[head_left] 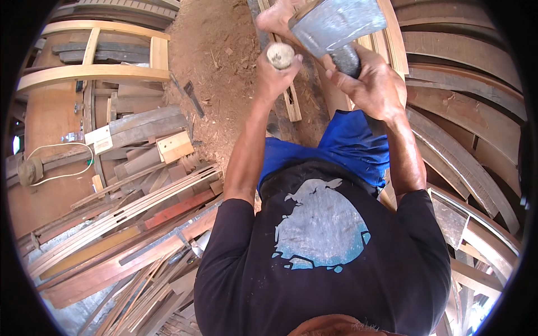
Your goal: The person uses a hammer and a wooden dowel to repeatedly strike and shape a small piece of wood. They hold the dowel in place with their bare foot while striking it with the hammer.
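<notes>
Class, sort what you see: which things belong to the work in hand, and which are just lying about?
Seemingly in use:
round-ended wooden handle, in the left hand
broad metal-bladed tool, in the right hand
probably the slotted wood piece nearby

Apparently just lying about:
wooden frame, left
red wood strip, left
curved boards, right

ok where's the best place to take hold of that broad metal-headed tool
Probably by its dark handle, coming from the person's right and near side, where the right grip holds it: the handle is narrow and slants back toward the body, while the wide, flat metal head spreads out beyond it.
</notes>
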### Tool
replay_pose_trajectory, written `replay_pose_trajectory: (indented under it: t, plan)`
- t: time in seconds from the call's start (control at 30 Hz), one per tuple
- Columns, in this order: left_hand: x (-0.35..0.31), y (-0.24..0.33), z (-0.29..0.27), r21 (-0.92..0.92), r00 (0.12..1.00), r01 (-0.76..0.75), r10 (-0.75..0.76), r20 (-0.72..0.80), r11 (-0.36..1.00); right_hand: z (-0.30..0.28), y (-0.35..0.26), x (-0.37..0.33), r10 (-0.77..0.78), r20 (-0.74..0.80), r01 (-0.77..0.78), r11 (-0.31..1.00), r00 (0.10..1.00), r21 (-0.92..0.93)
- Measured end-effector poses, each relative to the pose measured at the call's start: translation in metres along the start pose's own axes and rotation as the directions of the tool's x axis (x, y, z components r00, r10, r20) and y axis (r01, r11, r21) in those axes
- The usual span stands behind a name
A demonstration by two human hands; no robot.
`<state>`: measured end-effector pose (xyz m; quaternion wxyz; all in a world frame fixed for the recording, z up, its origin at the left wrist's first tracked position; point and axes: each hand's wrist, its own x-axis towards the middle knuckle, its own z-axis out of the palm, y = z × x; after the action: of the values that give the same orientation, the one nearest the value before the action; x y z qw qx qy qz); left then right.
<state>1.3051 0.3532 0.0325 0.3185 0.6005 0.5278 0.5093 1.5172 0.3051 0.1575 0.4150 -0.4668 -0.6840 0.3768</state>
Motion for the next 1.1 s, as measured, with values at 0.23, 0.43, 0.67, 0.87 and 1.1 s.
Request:
replay_pose_trajectory:
  t: [0.23, 0.43, 0.67, 0.87, 1.1]
  plan:
    - [0.014, -0.002, 0.012, 0.017, 0.999, -0.005, 0.005, 0.035, 1.0, -0.031, -0.009, -0.001, -0.047, -0.072, 0.047, 0.999, 0.996, 0.004]
    - [0.007, 0.008, 0.025, 0.058, 0.996, -0.017, 0.012, 0.088, 0.998, -0.029, -0.003, 0.004, -0.069, -0.205, 0.057, 0.996, 0.976, -0.068]
    - [-0.01, -0.001, 0.036, 0.144, 0.986, -0.084, 0.061, 0.158, 0.986, -0.014, 0.024, 0.005, -0.013, 0.059, 0.046, 0.801, 0.998, -0.597]
    - [-0.011, 0.0, 0.022, 0.089, 0.991, 0.016, -0.028, 0.129, 0.996, -0.004, 0.01, 0.014, -0.139, -0.317, 0.121, 0.99, 0.938, -0.078]
    - [-0.037, -0.014, 0.006, 0.002, 0.996, 0.055, -0.055, 0.076, 0.998, -0.004, 0.026, 0.009, 0.002, 0.087, 0.048, 0.82, 0.996, -0.571]
